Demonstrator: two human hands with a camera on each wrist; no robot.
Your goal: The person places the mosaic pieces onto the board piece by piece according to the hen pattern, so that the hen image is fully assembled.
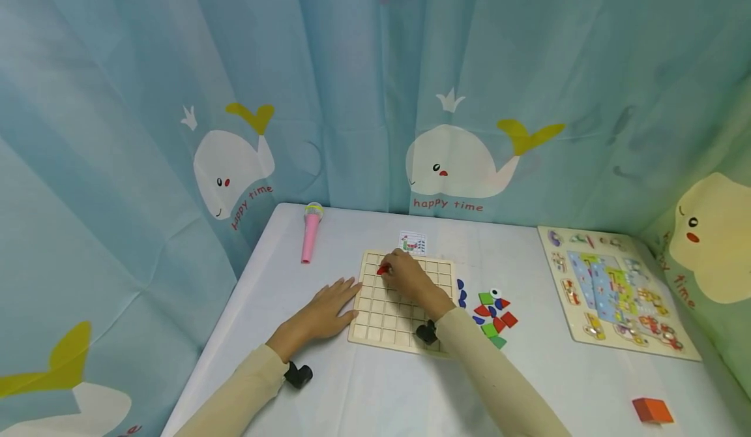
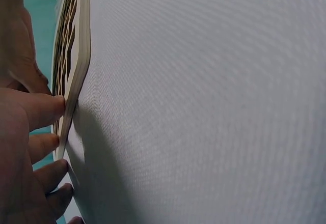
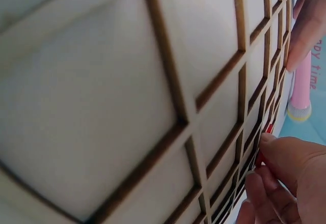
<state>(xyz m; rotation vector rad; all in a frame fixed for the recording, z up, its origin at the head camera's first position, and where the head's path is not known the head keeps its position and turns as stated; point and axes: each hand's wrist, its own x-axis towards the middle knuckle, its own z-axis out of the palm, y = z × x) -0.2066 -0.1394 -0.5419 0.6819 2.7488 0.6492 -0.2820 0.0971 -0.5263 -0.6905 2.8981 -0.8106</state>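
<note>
A wooden grid board (image 1: 375, 323) with square recesses lies on the white table. My right hand (image 1: 407, 276) is over its upper left part and pinches a small red piece (image 1: 383, 270) between thumb and fingers. In the right wrist view the red piece (image 3: 268, 128) shows beside the thumb, low at the grid. My left hand (image 1: 326, 309) rests with fingers spread at the board's left edge. In the left wrist view its fingertips (image 2: 57, 104) touch the board's side (image 2: 81, 56). A small picture card (image 1: 413, 242) lies behind the board.
Several flat coloured pieces (image 1: 488, 330) in red, green and blue lie right of the board, with blue half-rounds (image 1: 461, 293) near its edge. A pink toy microphone (image 1: 310, 235) lies back left. At right are a picture puzzle board (image 1: 577, 332) and an orange block (image 1: 652, 410).
</note>
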